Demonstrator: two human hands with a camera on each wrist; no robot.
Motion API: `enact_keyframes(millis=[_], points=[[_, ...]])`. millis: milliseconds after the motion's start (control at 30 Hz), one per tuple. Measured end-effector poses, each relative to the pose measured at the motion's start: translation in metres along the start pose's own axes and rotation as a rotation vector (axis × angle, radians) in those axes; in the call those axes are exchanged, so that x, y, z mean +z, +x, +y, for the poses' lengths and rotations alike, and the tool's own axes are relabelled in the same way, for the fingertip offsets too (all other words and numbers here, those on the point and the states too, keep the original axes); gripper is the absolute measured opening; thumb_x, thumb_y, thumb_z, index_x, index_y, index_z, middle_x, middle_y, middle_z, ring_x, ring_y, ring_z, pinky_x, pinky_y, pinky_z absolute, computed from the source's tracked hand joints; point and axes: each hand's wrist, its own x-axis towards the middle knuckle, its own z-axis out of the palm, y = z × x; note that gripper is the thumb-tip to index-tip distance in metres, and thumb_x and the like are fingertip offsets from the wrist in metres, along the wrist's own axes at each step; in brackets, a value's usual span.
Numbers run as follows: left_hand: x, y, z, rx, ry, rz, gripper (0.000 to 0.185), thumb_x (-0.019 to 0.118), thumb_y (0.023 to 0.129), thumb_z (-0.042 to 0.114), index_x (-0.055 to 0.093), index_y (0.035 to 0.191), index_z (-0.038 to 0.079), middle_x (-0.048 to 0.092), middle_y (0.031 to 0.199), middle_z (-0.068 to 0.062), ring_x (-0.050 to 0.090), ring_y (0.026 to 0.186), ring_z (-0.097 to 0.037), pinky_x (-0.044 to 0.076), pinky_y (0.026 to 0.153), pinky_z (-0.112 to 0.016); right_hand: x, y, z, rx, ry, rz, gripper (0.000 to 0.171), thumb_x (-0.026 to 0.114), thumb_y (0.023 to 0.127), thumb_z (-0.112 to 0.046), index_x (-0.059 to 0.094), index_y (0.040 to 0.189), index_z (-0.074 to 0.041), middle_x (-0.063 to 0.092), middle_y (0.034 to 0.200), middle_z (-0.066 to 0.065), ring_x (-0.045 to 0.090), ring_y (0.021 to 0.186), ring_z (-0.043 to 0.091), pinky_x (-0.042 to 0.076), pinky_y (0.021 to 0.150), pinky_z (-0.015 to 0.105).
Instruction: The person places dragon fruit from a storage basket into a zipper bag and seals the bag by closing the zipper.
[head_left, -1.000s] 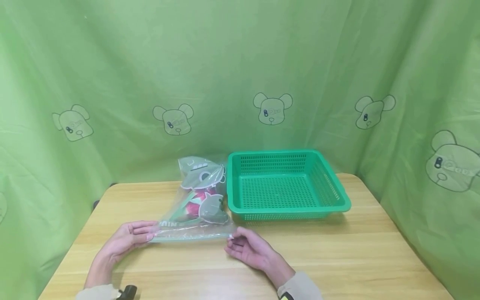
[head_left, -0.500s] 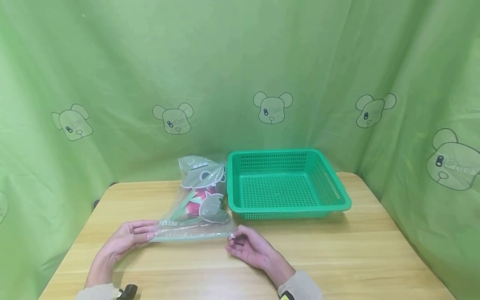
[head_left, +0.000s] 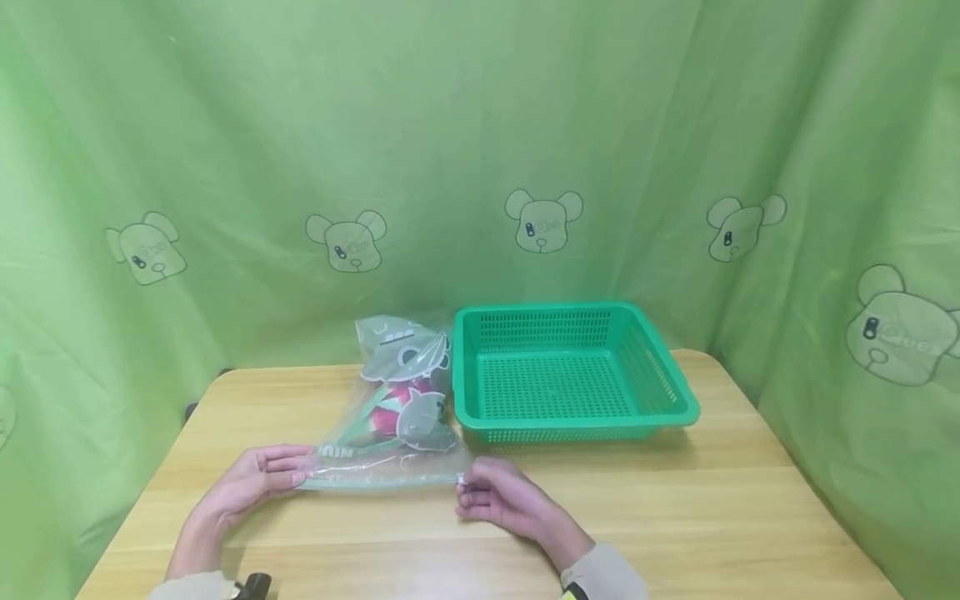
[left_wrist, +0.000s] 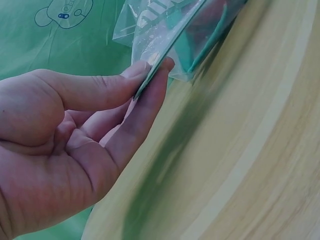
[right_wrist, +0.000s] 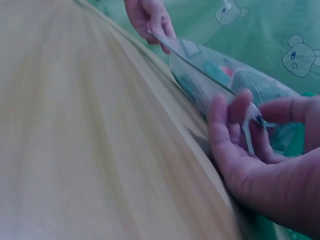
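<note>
A clear plastic zipper bag with printed animal shapes lies on the table, its edge toward me raised. Pink-red and mint-green contents show through it; their kind is unclear. My left hand pinches the left end of the bag's zipper edge between thumb and fingers, as the left wrist view shows with the bag. At the opposite end, my right hand pinches the small zipper slider. In the right wrist view, that slider sits between thumb and fingers, and the zipper edge runs taut between both hands.
A green perforated plastic basket stands right of the bag, close beside it, with nothing inside. The wooden table extends to the right and front. A green curtain with bear prints hangs behind and around the sides.
My right hand's fingers have curled in a little more at the slider, and the hand has shifted slightly right. The zipper edge hangs slightly lower. My left hand keeps its pinch.
</note>
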Motion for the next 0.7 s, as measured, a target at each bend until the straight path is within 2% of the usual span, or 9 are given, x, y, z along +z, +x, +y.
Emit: enact_keyframes(millis=[167,400,567,700], points=[[0.0,0.002,0.003,-0.011,0.043,-0.005,0.058,0.064,0.097,-0.001,0.036,0.145,-0.02,0.068,0.128,-0.018,0.07,0.109,-0.019,0.055,0.097,-0.032,-0.005,-0.002,-0.004,0.01,-0.147,-0.03,0.008,0.06,0.097,-0.008,0.053,0.098,-0.004,0.069,0.087,0.009,0.068,0.073,0.015,0.062,0.082,0.039],[0.0,0.004,0.006,0.0,0.057,-0.02,0.059,0.062,0.098,-0.001,0.034,0.145,-0.02,0.069,0.126,-0.017,0.07,0.108,-0.02,0.056,0.095,-0.035,-0.01,-0.004,-0.008,-0.018,-0.256,-0.034,0.017,0.064,0.096,-0.009,0.057,0.104,0.004,0.07,0.088,0.015,0.069,0.071,0.017,0.063,0.08,0.044],[0.0,0.004,0.005,0.037,0.03,-0.066,0.059,0.058,0.099,-0.004,0.028,0.145,-0.023,0.067,0.127,-0.023,0.07,0.107,-0.024,0.057,0.095,-0.042,-0.012,-0.005,-0.008,-0.062,-0.373,-0.02,0.018,0.064,0.095,-0.006,0.059,0.105,0.008,0.07,0.087,0.018,0.069,0.068,0.018,0.064,0.072,0.04],[0.0,0.001,0.002,0.043,0.047,-0.078,0.059,0.057,0.1,-0.003,0.027,0.145,-0.024,0.067,0.128,-0.022,0.07,0.108,-0.025,0.057,0.095,-0.042,-0.011,-0.004,-0.009,-0.094,-0.503,0.008,0.016,0.066,0.095,-0.005,0.062,0.103,0.007,0.071,0.084,0.018,0.068,0.063,0.017,0.063,0.065,0.036]])
